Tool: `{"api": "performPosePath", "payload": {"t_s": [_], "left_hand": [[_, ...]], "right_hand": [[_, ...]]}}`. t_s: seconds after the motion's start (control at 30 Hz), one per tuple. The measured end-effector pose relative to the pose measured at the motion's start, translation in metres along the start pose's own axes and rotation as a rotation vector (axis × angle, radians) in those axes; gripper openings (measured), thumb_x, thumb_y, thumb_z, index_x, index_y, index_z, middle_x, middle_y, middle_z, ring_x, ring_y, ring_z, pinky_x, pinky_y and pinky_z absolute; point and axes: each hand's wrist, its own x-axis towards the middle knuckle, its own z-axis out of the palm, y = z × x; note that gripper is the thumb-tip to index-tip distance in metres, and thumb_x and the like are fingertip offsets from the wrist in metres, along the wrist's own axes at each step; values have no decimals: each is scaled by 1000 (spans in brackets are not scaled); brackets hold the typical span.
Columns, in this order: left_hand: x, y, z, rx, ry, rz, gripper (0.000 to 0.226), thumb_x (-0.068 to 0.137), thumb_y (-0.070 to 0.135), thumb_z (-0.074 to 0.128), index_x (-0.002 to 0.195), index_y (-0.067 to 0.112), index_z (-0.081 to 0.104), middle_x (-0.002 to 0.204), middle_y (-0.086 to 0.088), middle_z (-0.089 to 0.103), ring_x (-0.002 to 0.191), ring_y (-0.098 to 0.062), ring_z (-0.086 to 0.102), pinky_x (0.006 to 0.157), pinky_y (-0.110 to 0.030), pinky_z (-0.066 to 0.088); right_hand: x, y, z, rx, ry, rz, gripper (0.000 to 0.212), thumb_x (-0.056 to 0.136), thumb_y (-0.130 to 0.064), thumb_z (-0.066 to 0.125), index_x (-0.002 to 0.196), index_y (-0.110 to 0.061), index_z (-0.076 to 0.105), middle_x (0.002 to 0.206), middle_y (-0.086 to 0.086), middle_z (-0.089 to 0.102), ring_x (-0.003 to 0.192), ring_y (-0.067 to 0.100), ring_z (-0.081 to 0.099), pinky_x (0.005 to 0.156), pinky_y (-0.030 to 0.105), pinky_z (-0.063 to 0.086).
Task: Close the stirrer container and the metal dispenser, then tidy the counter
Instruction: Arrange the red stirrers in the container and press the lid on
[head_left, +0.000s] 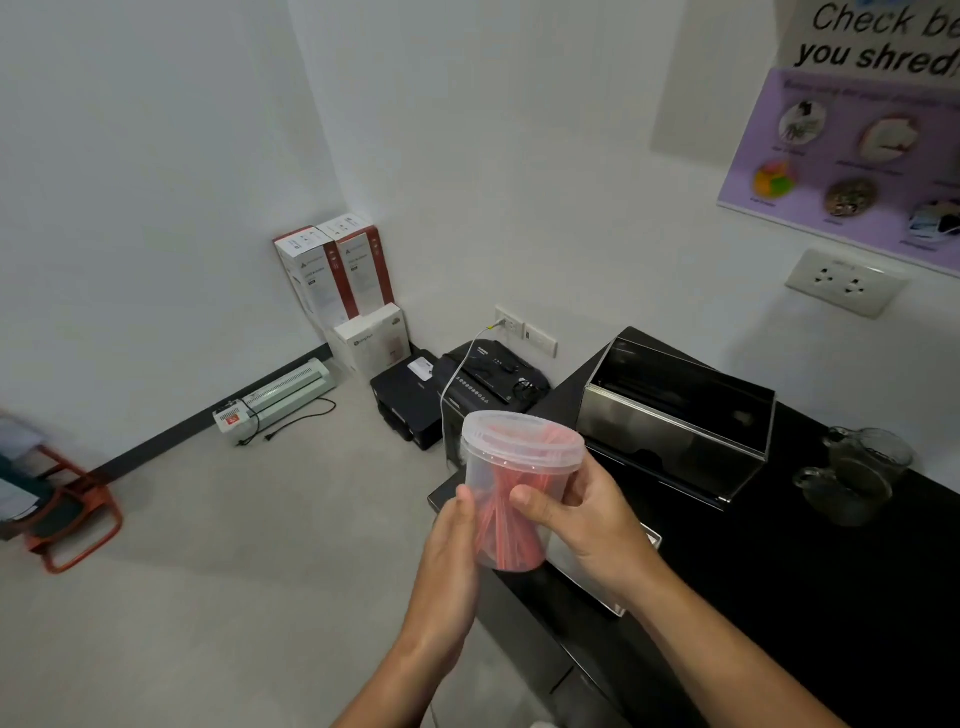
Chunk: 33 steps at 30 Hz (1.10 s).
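I hold a clear plastic stirrer container (511, 483) full of red stirrers up in front of me, its translucent lid on top. My left hand (453, 545) grips its left side and my right hand (582, 514) wraps its right side, thumb on the front. Behind it on the black counter (810, 582) stands the metal dispenser (675, 415), a shiny steel box whose top looks open, with its lid tilted up at the back.
Two glass jugs (857, 473) stand on the counter at the right. On the floor are a black shredder (488, 384), a printer (408, 395), stacked boxes (343, 291), a laminator (280, 395) and an orange stool (67, 509) at left.
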Motion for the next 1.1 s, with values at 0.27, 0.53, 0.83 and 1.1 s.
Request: {"api": "performPosePath", "payload": {"t_s": [0.27,0.53,0.83,1.1], "left_hand": [[7,12,-12,259,-150,53,30,101,68,39,114,74,65,160,17,46,158,-8,30,129,-45,30],[31,59,-51,303,-382,193,96,79,51,71,163,35,28,167,17,38,152,0,39,122,-31,41],[54,110,-32,797,-560,389,68,95,61,57,157,40,44,148,14,56,138,-4,52,115,-36,46],[53,105,-25,717,-463,420,49,90,58,60,138,49,56,132,11,62,124,-4,59,106,-33,52]], "right_hand": [[-4,-5,-6,-27,-67,147,78,67,-83,75,133,-42,63,126,-14,76,116,7,74,85,17,60],[-1,-13,-22,-177,-164,104,92,64,-72,87,139,-27,59,126,-1,76,117,16,74,103,44,59],[-3,-22,-10,-215,-234,-30,61,80,-47,88,134,-35,63,126,-1,76,117,19,74,105,53,56],[0,-25,-10,-351,-186,-142,73,73,-65,88,137,-47,58,119,-10,77,105,13,78,91,47,64]]}}
